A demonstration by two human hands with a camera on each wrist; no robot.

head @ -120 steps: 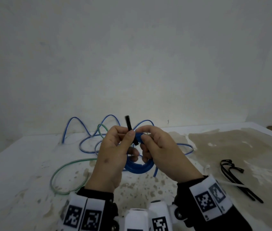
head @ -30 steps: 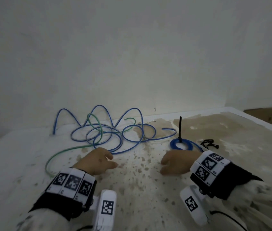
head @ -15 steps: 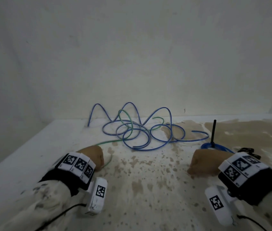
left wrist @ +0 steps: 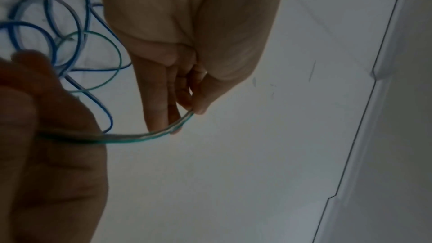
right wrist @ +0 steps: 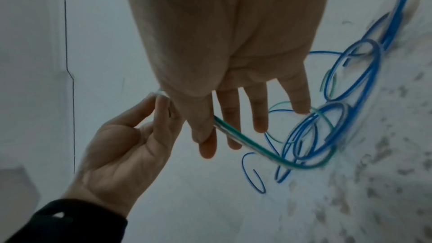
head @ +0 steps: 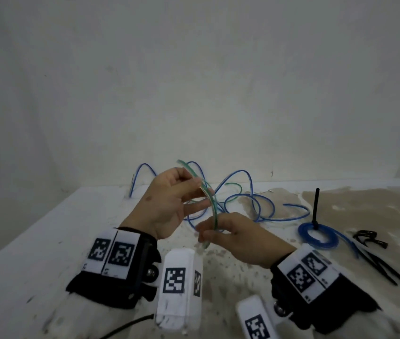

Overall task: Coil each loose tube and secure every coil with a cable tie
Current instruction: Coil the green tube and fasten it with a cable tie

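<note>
A thin green tube (head: 212,204) arcs in the air between my two hands above the table. My left hand (head: 199,194) pinches its upper part between thumb and fingers (left wrist: 198,106). Lower and nearer, my right hand (head: 208,233) pinches the same tube with thumb and forefinger (right wrist: 205,136). The rest of the green tube (right wrist: 268,154) runs down into a tangle of loose blue tube (head: 245,199) on the table behind my hands. At the right lies a small blue coil (head: 316,237), bound by a black cable tie (head: 316,206) whose tail stands upright.
Several spare black cable ties (head: 375,258) lie on the table (head: 47,241) at the far right, past the blue coil. A plain wall rises right behind the tangle. The table's right half is stained brown.
Half a second ago both hands rested curled on the table with nothing in them. Now they are raised and hold the green tube between them. The blue coil held earlier lies at the right.
</note>
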